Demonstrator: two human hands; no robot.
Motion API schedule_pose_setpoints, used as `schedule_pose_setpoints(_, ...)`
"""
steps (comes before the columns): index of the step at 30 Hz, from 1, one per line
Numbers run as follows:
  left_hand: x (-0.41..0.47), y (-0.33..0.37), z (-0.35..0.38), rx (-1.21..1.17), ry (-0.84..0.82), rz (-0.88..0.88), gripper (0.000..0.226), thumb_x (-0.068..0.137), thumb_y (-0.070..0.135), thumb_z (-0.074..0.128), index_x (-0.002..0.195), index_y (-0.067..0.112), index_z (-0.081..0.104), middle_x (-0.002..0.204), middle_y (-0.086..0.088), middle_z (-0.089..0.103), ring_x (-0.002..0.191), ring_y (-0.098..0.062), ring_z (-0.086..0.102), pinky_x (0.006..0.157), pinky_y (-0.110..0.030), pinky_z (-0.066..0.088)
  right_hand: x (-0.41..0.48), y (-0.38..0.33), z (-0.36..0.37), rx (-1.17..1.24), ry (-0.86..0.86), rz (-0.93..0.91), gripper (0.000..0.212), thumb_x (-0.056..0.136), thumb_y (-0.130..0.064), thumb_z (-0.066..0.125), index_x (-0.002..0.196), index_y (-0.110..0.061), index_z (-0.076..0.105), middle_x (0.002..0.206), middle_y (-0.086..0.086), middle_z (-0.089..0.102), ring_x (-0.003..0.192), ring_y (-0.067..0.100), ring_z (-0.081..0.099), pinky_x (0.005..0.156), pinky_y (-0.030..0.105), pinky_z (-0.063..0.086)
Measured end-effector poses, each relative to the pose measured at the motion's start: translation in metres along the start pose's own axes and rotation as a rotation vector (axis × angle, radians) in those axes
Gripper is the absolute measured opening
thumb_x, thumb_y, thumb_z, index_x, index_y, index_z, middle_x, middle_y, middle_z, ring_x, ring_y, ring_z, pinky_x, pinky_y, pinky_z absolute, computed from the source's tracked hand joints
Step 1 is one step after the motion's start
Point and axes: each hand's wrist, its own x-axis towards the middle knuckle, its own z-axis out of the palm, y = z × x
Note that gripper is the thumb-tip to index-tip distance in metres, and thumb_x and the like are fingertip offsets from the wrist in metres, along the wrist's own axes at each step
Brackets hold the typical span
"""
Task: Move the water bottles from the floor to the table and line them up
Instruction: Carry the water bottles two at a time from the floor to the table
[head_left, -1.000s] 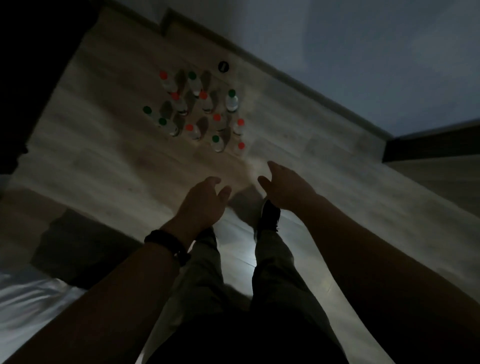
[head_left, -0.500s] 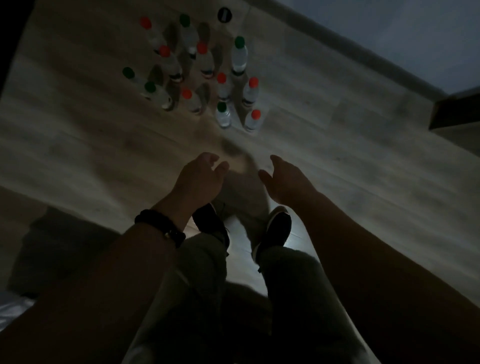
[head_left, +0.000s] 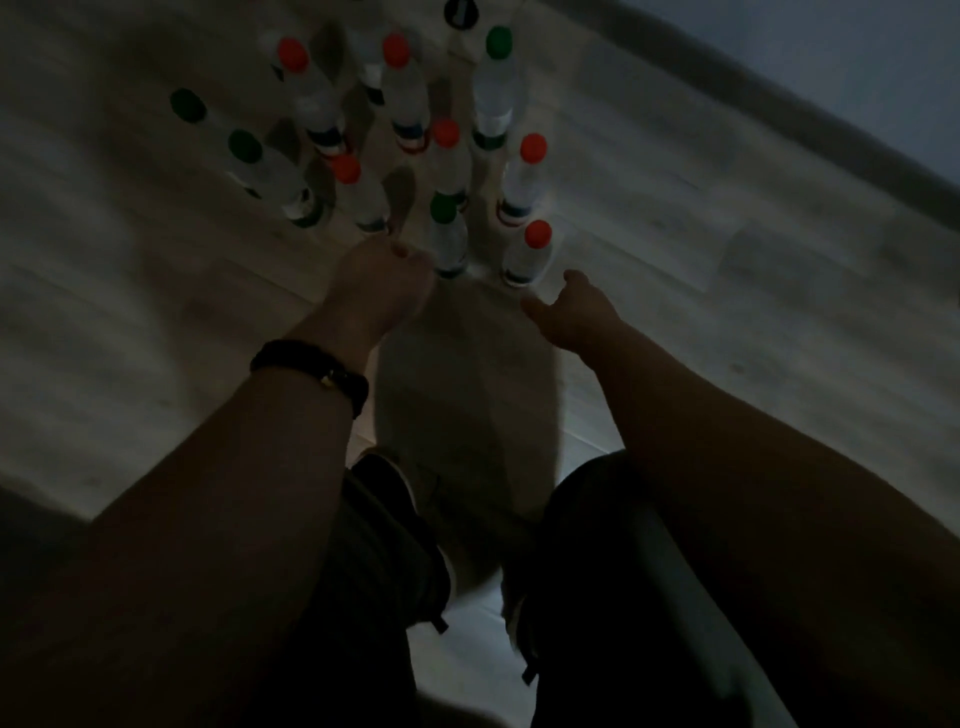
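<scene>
Bottles (head_left: 405, 104) cluster at twelve o'clock. My left hand (head_left: 379, 291), loosely curled, and right hand (head_left: 571, 319), spread, hover empty to take one each.

Clear plastic water bottles (head_left: 405, 98) (glossy caps) stand on matt wood-look floor (head_left: 727, 270).

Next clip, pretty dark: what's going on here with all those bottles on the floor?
A person bends over a cluster of clear plastic water bottles with red and green caps, standing upright on the pale wooden floor. Both bare hands reach toward the nearest two: the left hand beside the green-capped bottle, the right hand just short of the red-capped bottle. Neither hand grips anything yet.
</scene>
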Motion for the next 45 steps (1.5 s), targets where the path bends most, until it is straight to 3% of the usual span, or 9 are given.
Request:
schedule_pose_setpoints(4, 0.051, -0.001, -0.004, 0.159, -0.035, 0.083, 0.056, 0.099, 0.045, 0.06, 0.136, 0.003, 0.056, 0.131, -0.016, 0.063, 0.115, -0.033, 0.059, 0.092, -0.04, 0.046, 0.052, 0.001, 0.015, 0.239, -0.019, 0.033, 0.094, 0.087, -0.042, 0.078, 0.157, -0.011, 0.026, 0.159, 0.019, 0.038, 0.142, 0.035, 0.043, 0.114, 0.051, 0.042)
schedule_pose_setpoints(8, 0.088, 0.005, -0.001, 0.333, -0.088, 0.157, 0.078, 0.091, 0.049, 0.071, 0.147, 0.003, 0.044, 0.143, -0.019, 0.054, 0.126, -0.036, 0.054, 0.098, -0.04, 0.046, 0.091, 0.006, 0.019, 0.362, -0.024, 0.039, 0.119, 0.081, -0.051, 0.081, 0.163, -0.018, 0.002, 0.17, 0.014, 0.015, 0.155, 0.036, 0.018, 0.122, 0.056, 0.027)
schedule_pose_setpoints(12, 0.114, 0.01, 0.006, 0.406, -0.175, 0.189, 0.092, 0.082, 0.057, 0.076, 0.154, 0.015, 0.036, 0.151, -0.01, 0.048, 0.13, -0.032, 0.051, 0.106, -0.046, 0.046, 0.113, 0.012, 0.015, 0.218, -0.03, -0.25, 0.094, 0.09, -0.045, 0.074, 0.161, -0.014, 0.02, 0.155, 0.007, 0.046, 0.141, 0.023, 0.045, 0.117, 0.039, 0.039)
schedule_pose_setpoints(14, 0.125, 0.013, 0.009, 0.415, -0.179, 0.204, 0.089, 0.08, 0.056, 0.079, 0.15, 0.015, 0.041, 0.148, -0.009, 0.051, 0.128, -0.031, 0.052, 0.105, -0.048, 0.047, 0.117, 0.012, 0.015, 0.135, 0.037, -0.364, 0.06, 0.096, -0.044, 0.066, 0.145, -0.015, 0.047, 0.118, -0.01, 0.062, 0.109, 0.011, 0.059, 0.087, 0.008, 0.046)
schedule_pose_setpoints(16, 0.132, 0.017, 0.012, 0.42, -0.176, 0.221, 0.084, 0.078, 0.054, 0.081, 0.146, 0.017, 0.047, 0.144, -0.007, 0.054, 0.124, -0.029, 0.054, 0.103, -0.046, 0.048, 0.12, 0.01, 0.014, 0.117, 0.026, -0.39, 0.038, 0.099, -0.048, 0.06, 0.129, -0.024, 0.056, 0.098, -0.023, 0.059, 0.094, 0.003, 0.062, 0.069, 0.005, 0.038)
schedule_pose_setpoints(22, 0.139, 0.018, 0.014, 0.415, -0.156, 0.255, 0.081, 0.077, 0.043, 0.086, 0.144, 0.018, 0.048, 0.141, -0.007, 0.056, 0.114, -0.026, 0.056, 0.09, -0.039, 0.047, 0.124, 0.009, 0.001, 0.186, 0.014, -0.417, 0.028, 0.098, -0.04, 0.064, 0.12, -0.024, 0.064, 0.101, -0.014, 0.064, 0.092, -0.004, 0.06, 0.087, 0.02, 0.046)
schedule_pose_setpoints(30, 0.135, 0.009, 0.018, 0.406, -0.213, 0.444, 0.072, 0.086, 0.039, 0.079, 0.147, 0.017, 0.048, 0.146, -0.005, 0.053, 0.133, -0.027, 0.049, 0.096, -0.026, 0.034, 0.098, -0.024, -0.027, 0.383, 0.091, -0.504, 0.032, 0.092, -0.055, 0.065, 0.098, -0.023, 0.069, 0.087, -0.005, 0.071, 0.084, 0.009, 0.068, 0.08, 0.03, 0.055)
schedule_pose_setpoints(39, 0.148, 0.002, 0.042, 0.263, -0.21, 0.504, 0.062, 0.094, 0.039, 0.069, 0.147, 0.014, 0.049, 0.146, -0.007, 0.054, 0.137, -0.026, 0.048, 0.115, -0.044, 0.038, 0.088, -0.021, -0.02, 0.503, 0.124, -0.42, 0.021, 0.093, -0.037, 0.069, 0.082, -0.019, 0.065, 0.071, -0.004, 0.067, 0.065, 0.006, 0.067, 0.059, 0.018, 0.053)
schedule_pose_setpoints(45, 0.139, 0.007, 0.042, 0.276, -0.026, 0.628, 0.036, 0.1, 0.035, 0.063, 0.119, 0.005, 0.066, 0.11, -0.008, 0.068, 0.107, -0.024, 0.061, 0.098, -0.04, 0.049, 0.075, -0.023, -0.024, 0.519, 0.108, -0.401, 0.022, 0.094, -0.027, 0.067, 0.096, -0.005, 0.068, 0.086, 0.017, 0.071, 0.07, 0.012, 0.068, 0.063, 0.024, 0.056)
